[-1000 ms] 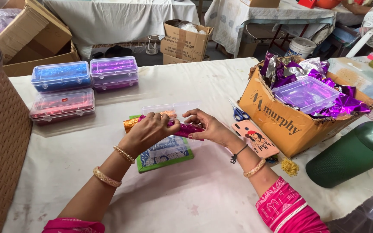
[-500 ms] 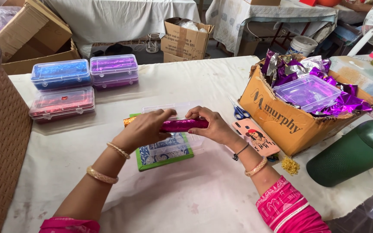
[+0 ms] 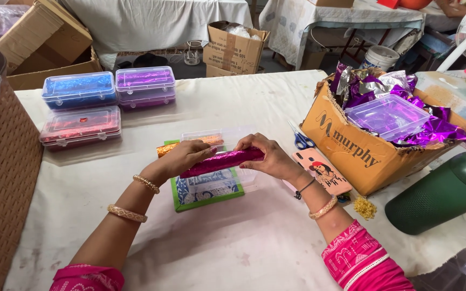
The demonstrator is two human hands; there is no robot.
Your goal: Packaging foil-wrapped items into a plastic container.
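since half a second ago the magenta foil roll (image 3: 223, 161) has been tilted, left end lowered. it is gripped at both ends by left hand (image 3: 185, 157) and right hand (image 3: 268, 156), above the green-framed card (image 3: 207, 189) and clear box (image 3: 217, 137) on the counter (image 3: 233, 242).

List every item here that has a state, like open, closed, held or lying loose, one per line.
Magenta foil roll: held at both ends, tilted.
Left hand: gripping the roll.
Right hand: gripping the roll.
Clear box behind the hands: open.
Blue box: closed.
Purple box: closed, stacked.
Red box: closed.
Cardboard carton: open, full of foil.
Scissors: lying loose.
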